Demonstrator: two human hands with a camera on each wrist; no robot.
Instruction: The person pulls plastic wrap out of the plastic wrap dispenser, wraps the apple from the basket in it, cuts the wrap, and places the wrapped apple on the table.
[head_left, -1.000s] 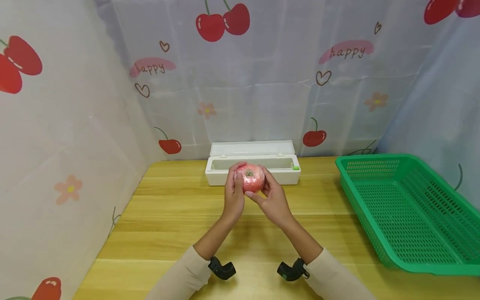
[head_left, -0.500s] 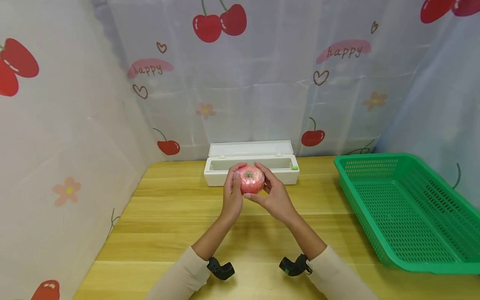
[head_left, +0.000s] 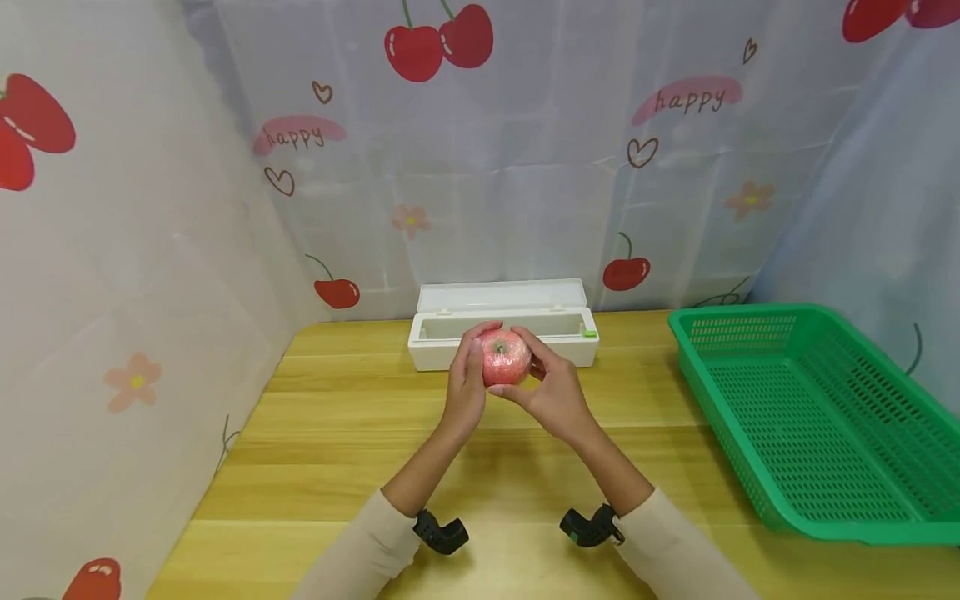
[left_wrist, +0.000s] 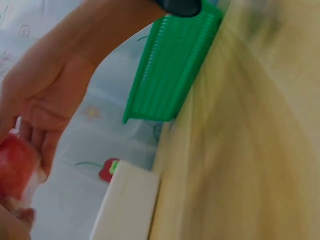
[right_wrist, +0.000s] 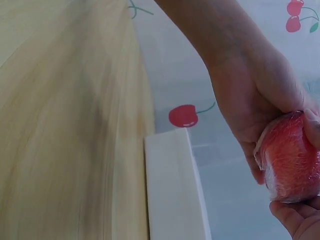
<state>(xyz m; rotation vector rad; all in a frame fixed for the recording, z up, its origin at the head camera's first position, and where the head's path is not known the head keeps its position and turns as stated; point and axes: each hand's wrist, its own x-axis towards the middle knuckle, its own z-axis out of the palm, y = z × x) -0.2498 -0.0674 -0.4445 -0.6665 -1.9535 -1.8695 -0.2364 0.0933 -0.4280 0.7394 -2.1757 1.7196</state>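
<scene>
A red apple (head_left: 506, 358) in clear plastic wrap is held up over the table between both hands, its stem end facing the head camera. My left hand (head_left: 467, 385) grips its left side, thumb on the near face. From the right, my right hand (head_left: 557, 398) holds it with the thumb at the bottom edge and the fingers at the far side. In the right wrist view, wrinkled film shows on the apple (right_wrist: 290, 160). Just behind the hands stands a white wrap dispenser box (head_left: 442, 358) with its lid raised and a small green piece at its right end.
A green perforated plastic basket (head_left: 806, 417) sits on the right of the wooden table (head_left: 337, 467). Printed curtains (head_left: 510, 208) close off the back and both sides. Each sleeve cuff carries a black wrist camera (head_left: 442, 533).
Both hands keep the apple over nearly the same spot. The right hand's fingers have shifted a little on it, and the right forearm sits slightly farther right than a second ago.
</scene>
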